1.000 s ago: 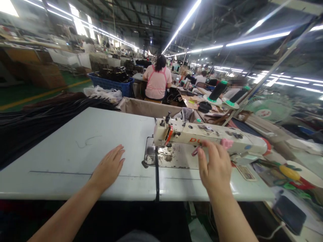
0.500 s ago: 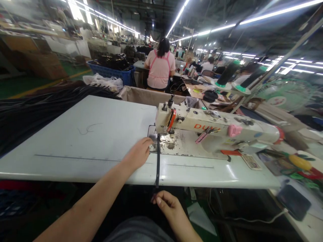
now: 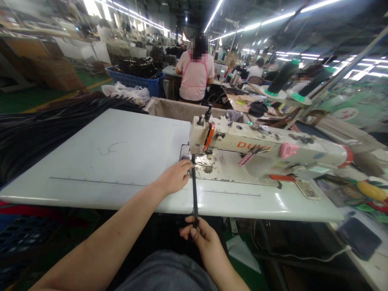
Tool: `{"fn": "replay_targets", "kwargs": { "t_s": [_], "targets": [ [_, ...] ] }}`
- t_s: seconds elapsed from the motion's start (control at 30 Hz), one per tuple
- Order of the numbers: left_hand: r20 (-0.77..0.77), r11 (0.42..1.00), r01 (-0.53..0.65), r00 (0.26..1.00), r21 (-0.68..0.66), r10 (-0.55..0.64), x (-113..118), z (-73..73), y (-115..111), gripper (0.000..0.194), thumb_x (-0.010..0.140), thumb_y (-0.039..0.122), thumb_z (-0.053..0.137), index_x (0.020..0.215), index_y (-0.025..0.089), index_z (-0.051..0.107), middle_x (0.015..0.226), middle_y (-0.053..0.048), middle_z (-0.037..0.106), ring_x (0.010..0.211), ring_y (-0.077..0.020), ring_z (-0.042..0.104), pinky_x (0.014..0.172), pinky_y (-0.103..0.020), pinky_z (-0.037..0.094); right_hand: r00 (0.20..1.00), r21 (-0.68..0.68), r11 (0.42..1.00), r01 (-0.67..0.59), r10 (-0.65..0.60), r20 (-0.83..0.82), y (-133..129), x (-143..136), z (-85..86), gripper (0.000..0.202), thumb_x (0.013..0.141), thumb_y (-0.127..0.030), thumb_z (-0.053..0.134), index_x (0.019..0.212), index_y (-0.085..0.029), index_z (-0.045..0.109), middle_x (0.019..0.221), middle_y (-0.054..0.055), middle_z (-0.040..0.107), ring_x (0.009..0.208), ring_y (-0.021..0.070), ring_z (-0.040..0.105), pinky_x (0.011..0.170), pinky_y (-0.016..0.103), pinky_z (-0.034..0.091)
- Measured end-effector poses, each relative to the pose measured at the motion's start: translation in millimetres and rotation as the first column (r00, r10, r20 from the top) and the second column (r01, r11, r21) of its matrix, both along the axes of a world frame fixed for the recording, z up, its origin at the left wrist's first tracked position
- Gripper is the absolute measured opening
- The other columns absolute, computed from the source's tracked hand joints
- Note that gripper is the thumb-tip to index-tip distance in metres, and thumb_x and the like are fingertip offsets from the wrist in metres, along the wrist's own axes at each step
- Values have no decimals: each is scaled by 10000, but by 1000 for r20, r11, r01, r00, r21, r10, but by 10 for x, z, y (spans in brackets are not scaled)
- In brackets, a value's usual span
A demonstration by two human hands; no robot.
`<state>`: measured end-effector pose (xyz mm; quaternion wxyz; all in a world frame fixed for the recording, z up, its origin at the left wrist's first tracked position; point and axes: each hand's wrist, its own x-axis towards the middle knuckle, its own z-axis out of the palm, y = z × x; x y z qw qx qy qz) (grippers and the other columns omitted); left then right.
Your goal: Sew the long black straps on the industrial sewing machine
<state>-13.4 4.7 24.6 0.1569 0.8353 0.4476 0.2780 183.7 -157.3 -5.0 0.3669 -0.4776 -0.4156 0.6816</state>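
Note:
A narrow black strap (image 3: 195, 192) runs from under the needle area of the sewing machine (image 3: 230, 141) toward me and over the table's front edge. My left hand (image 3: 176, 177) rests on the white table beside the needle, its fingers closed together with the tips at the strap's left side. Just below the table edge, my right hand (image 3: 201, 234) pinches the strap between thumb and fingers, and a dark end bunches there. The strap's far end is hidden beneath the machine head.
Many black straps (image 3: 27, 133) lie heaped left of the table (image 3: 91, 161). Behind stand a blue basket (image 3: 136, 83) and a seated person in pink (image 3: 195, 76). Thread cones (image 3: 280, 81) and a green fan (image 3: 354, 111) are at the right. A loose thread lies on the tabletop.
My left fingers have moved right, up to the strap near the needle. My right hand has risen toward the table edge with the strap. The view has shifted slightly.

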Motion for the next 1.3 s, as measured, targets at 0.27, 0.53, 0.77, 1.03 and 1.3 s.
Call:
{"fn": "replay_targets", "kwargs": {
  "t_s": [0.27, 0.53, 0.77, 1.03, 1.3],
  "targets": [
    [-94, 996, 90, 992, 8, -89, -21, 47, -6, 552, 881, 254, 679, 1413, 146, 579, 1460, -170, 571, 1327, -306, 593, 1165, -446, 494, 984, -138, 987, -78, 53, -172, -146, 65, 303, 448, 910, -613, 715, 790, -181, 715, 754, 73, 766, 834, 236, 734, 837, 343, 529],
    [-287, 974, 107, 957, 198, -47, 65, -84, -4, 243, 1025, 178, 489, 1191, 133, 660, 1285, -169, 666, 1220, -288, 660, 1100, -475, 536, 984, 50, 984, -172, 174, -28, -168, 174, 308, 464, 935, -617, 681, 753, -211, 813, 827, 88, 790, 911, 273, 746, 893, 380, 541],
    [-295, 956, 122, 955, 266, -39, 73, -170, -89, 238, 1034, 185, 492, 1220, 128, 630, 1306, -173, 657, 1241, -286, 651, 1094, -474, 550, 970, 194, 951, -243, 236, 58, -50, 261, 277, 449, 985, -582, 624, 806, -231, 840, 865, 95, 802, 895, 269, 750, 856, 370, 543],
    [-331, 949, 109, 944, 297, -6, 74, -152, -114, 247, 1033, 185, 510, 1250, 122, 611, 1319, -167, 649, 1219, -278, 657, 1061, -438, 568, 974, 227, 949, -217, 197, 107, -11, 213, 265, 454, 1000, -570, 605, 800, -232, 832, 849, 85, 771, 858, 247, 723, 842, 355, 524],
    [-332, 931, 108, 943, 347, 14, 62, -155, -130, 212, 1029, 154, 510, 1200, 140, 634, 1294, -152, 666, 1178, -251, 673, 1055, -410, 568, 976, 246, 945, -213, 193, 105, 3, 196, 163, 482, 998, -590, 594, 776, -239, 839, 823, 80, 771, 824, 233, 718, 813, 339, 519]
  ]
}}
